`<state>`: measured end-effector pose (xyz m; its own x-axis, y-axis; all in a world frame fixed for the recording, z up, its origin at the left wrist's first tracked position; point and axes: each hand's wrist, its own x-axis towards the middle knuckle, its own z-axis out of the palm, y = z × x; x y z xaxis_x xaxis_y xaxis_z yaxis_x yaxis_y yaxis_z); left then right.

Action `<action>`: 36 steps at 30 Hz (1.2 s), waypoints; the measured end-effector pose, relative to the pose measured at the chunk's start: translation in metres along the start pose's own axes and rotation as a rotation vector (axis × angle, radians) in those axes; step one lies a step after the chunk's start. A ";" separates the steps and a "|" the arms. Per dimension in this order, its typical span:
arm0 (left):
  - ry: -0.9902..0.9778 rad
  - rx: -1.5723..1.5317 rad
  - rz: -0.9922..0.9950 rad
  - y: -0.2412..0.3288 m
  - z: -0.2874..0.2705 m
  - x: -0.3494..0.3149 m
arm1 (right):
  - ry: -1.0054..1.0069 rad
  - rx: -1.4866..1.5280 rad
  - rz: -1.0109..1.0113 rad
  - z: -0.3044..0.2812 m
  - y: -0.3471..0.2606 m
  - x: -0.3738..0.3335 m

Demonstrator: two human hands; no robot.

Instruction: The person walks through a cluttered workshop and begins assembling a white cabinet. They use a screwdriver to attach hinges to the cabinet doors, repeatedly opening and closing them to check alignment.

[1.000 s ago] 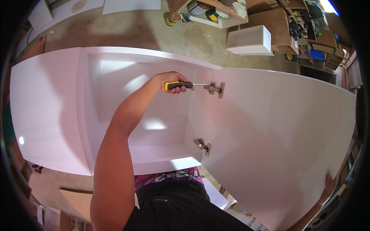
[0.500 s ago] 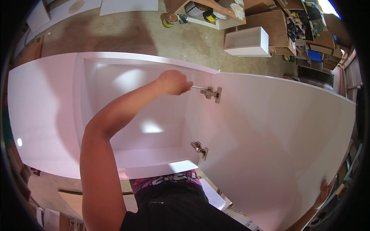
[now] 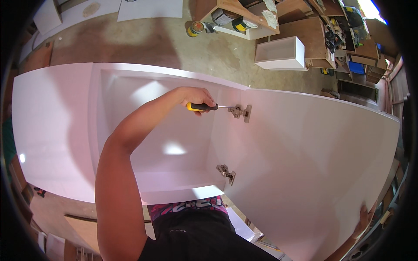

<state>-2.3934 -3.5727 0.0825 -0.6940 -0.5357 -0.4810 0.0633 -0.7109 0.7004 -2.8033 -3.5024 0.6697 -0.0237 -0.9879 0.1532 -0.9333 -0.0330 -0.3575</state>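
Note:
My left hand point(image 3: 199, 98) is closed around a yellow-and-black screwdriver point(image 3: 202, 106). Its shaft points right, with the tip at the upper metal hinge point(image 3: 238, 111) between the white cabinet point(image 3: 154, 179) and its opened door point(image 3: 313, 143). A second, lower hinge point(image 3: 226, 173) joins the same two parts. Far to the right, my right hand point(image 3: 362, 222) grips the outer edge of the door; part of its fingers is hidden behind the panel. The cabinet lies before me with its inside facing up, and the door is spread out to the right.
Beyond the cabinet, a tin can point(image 3: 195, 29) stands on the concrete floor. Near it are a wooden box point(image 3: 209, 9) with cans inside and a white open drawer box point(image 3: 281, 53). Tools and boards crowd the upper right. White panels point(image 3: 150, 9) lie at the upper left.
My left hand has turned and its fingers have loosened, so the screwdriver handle now shows. The tip stays at the upper hinge. My right hand keeps to the door edge. The view shifted slightly.

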 end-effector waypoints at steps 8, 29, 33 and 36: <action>0.114 0.172 0.003 0.014 0.022 -0.016 | -0.046 -0.181 0.008 -0.012 -0.009 -0.001; 0.684 1.295 0.511 -0.018 0.042 -0.008 | -0.050 -0.001 0.164 0.011 -0.028 -0.001; 0.566 1.062 0.456 -0.022 0.028 0.006 | -0.052 -0.004 0.125 0.002 -0.017 0.001; 0.297 0.774 0.200 0.000 0.031 -0.001 | -0.060 -0.010 0.094 -0.003 -0.007 0.000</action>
<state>-2.4154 -3.5581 0.0993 -0.4983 -0.7921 -0.3525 -0.4182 -0.1366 0.8981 -2.7982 -3.5023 0.6746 -0.0898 -0.9939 0.0641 -0.9316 0.0611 -0.3583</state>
